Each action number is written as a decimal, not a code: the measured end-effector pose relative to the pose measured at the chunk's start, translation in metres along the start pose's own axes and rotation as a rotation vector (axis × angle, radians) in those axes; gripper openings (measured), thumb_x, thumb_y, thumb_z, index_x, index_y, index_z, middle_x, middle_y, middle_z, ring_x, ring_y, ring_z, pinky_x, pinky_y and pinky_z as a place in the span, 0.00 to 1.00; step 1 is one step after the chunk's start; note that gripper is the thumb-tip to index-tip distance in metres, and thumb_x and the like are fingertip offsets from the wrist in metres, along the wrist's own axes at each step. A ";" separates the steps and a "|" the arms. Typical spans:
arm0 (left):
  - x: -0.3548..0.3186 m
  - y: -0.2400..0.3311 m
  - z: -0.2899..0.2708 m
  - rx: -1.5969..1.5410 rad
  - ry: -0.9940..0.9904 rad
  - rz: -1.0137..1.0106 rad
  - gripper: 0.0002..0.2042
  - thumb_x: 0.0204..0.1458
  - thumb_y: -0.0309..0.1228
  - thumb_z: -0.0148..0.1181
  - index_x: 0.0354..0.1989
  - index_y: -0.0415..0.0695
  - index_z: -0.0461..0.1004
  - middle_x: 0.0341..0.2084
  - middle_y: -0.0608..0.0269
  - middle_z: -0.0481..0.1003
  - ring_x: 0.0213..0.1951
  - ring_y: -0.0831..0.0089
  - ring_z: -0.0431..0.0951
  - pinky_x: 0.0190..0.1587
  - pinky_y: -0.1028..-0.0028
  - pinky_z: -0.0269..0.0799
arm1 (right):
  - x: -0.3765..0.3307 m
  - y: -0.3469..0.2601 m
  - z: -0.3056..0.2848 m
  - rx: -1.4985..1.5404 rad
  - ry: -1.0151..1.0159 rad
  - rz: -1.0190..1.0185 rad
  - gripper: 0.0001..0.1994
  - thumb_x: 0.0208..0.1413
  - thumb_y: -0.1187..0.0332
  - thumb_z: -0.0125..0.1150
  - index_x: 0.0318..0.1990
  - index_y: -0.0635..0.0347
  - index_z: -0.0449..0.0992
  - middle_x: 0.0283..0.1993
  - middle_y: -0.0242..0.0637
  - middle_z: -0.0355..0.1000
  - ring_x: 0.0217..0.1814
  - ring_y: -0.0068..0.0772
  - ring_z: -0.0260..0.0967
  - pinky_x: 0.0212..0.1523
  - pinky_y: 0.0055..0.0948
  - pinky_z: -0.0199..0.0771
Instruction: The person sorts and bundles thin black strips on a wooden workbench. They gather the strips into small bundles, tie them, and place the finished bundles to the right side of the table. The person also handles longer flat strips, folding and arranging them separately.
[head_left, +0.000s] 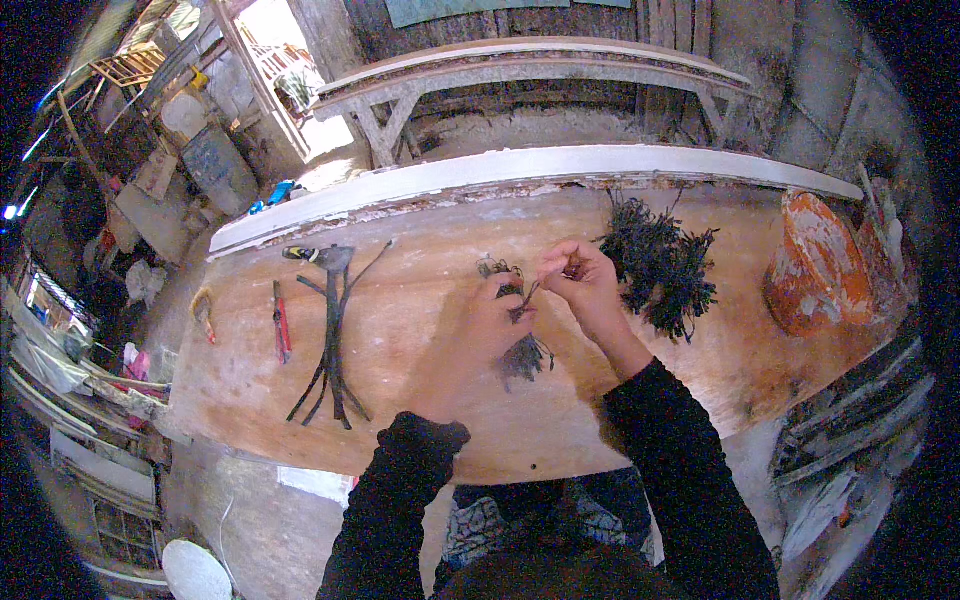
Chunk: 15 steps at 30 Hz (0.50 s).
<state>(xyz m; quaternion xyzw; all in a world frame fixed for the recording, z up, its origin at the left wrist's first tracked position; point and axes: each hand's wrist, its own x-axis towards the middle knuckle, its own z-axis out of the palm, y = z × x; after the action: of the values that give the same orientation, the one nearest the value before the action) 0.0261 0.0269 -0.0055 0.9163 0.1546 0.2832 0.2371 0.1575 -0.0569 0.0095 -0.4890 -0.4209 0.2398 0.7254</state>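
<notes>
Near the middle of the wooden tabletop (440, 440), my left hand (490, 318) is closed around a small bundle of thin dark strips (527, 362). The bundle's ends stick out above and below the fingers. Just to its right, my right hand (588, 283) pinches a thin dark strand (530, 296) that runs to the bundle. A large loose pile of short dark strips (660, 265) lies beyond the right hand. Longer, wider dark strips (335, 350) lie to the left, with a scraper-like tool (305, 254) with a black and yellow handle at their top.
A slim red and dark tool (282, 322) and a curved yellowish piece (204, 314) lie at the table's left. An orange, white-smeared container (812, 265) stands at the right end. A long white board (520, 168) runs along the far edge; behind it stands a bench (540, 72).
</notes>
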 end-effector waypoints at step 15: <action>0.001 -0.027 0.012 -0.099 0.258 -0.062 0.07 0.36 0.30 0.61 0.25 0.42 0.74 0.32 0.62 0.70 0.40 0.62 0.67 0.44 0.69 0.62 | 0.005 0.015 -0.004 0.097 -0.168 0.133 0.15 0.41 0.81 0.55 0.39 0.60 0.66 0.32 0.29 0.68 0.35 0.19 0.65 0.38 0.18 0.64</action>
<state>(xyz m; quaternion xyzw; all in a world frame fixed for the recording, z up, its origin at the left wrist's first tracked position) 0.0300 0.0454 -0.0281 0.8542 0.1977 0.3988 0.2689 0.1643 -0.0487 -0.0032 -0.4586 -0.4345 0.3476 0.6929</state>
